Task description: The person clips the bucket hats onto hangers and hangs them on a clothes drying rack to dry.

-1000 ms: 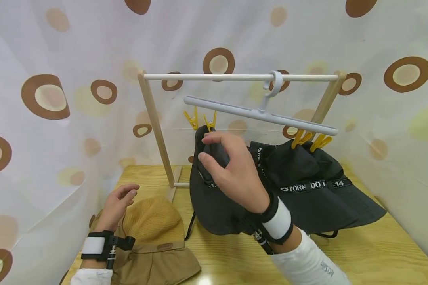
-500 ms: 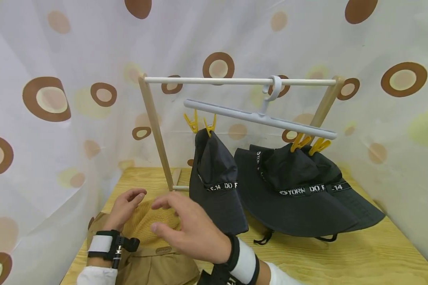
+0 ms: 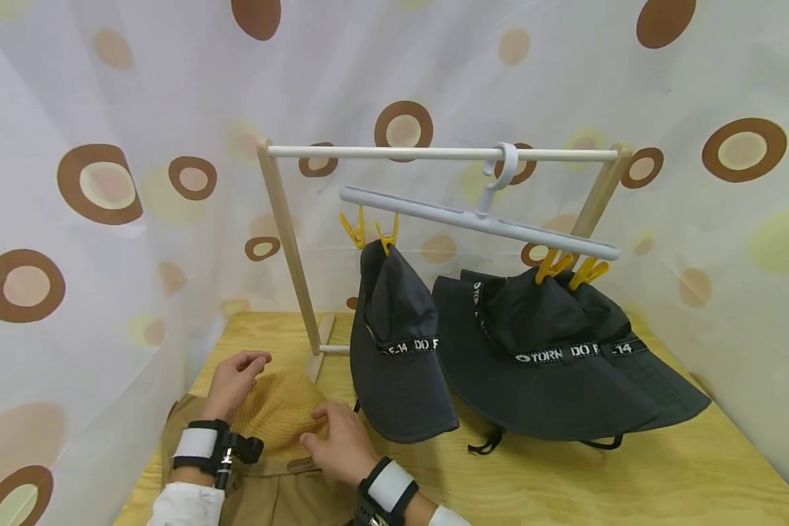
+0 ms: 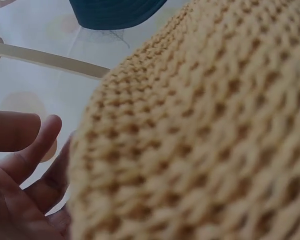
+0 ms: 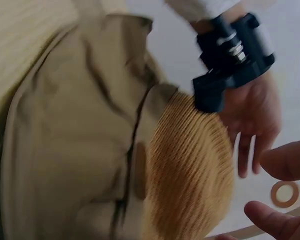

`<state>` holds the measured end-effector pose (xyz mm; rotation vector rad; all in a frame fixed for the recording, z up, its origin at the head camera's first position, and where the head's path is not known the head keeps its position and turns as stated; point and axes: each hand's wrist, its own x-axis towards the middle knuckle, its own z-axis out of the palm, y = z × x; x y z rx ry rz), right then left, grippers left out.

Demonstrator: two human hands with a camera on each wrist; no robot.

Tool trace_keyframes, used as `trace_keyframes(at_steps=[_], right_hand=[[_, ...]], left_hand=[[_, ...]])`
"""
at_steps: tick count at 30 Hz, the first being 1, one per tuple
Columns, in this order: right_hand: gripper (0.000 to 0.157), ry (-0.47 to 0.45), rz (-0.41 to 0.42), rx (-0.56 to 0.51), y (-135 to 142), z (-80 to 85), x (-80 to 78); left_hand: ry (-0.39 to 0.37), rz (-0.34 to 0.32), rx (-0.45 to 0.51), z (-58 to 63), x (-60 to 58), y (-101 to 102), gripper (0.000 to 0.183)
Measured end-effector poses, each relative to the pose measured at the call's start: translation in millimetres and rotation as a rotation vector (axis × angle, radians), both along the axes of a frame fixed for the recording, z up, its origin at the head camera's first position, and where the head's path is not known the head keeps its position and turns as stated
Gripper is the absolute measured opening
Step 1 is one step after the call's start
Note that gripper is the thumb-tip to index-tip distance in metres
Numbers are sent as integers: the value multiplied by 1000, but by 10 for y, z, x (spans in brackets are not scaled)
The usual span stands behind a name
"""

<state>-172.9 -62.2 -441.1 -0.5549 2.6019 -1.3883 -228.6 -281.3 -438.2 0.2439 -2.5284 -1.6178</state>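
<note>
A tan bucket hat with a mustard knitted crown and brown brim lies on the table at lower left. At the crown's left side is my left hand, its fingers loosely bent and holding nothing; contact is unclear. My right hand hovers at the crown's right side, thumb and fingers apart. The left wrist view is mostly filled by the knit crown, with left fingers beside it. In the right wrist view, the brim and crown lie near the right fingertips.
A grey-white hanger hangs tilted from the white bar of a wooden rack. Dark bucket hats hang below it, one at left and others overlapping at right. Yellow clothespins grip them. A spotted curtain stands behind.
My right hand has moved from the left dark hat down and left to the tan hat. My left hand has shifted slightly right beside the crown.
</note>
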Motion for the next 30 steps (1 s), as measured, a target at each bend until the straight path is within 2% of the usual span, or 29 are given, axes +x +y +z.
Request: trace_keyframes(at_steps=[2,5,10,13,20,26,30], right_hand=[[33,28,-46,6,-16,-84,-67],[36,30,-97,-1,-46,-182,-144],[45,-105,-93,13,-99,-320,-201],[48,-146,-78,18,-119,-370,-219],[47,-111,-112,10,-137,-421,-260],[52,-135,-123,-5,-148,-450,-240],[51,-139,-123,-54,-152,-464,-227]], left_hand=[[7,-21,-51,-13,-40,2,35],[5,-73,-198,-51,-109,3,36],[-53,-164,-416,-113,-173,43,41],[-91,-188,-479,-113,-192,88,46],[-107,-189,-549,-110,-204,114,55],[-24,-113,-550,-203,-212,73,44],[28,-86,-503,-192,-182,73,35]])
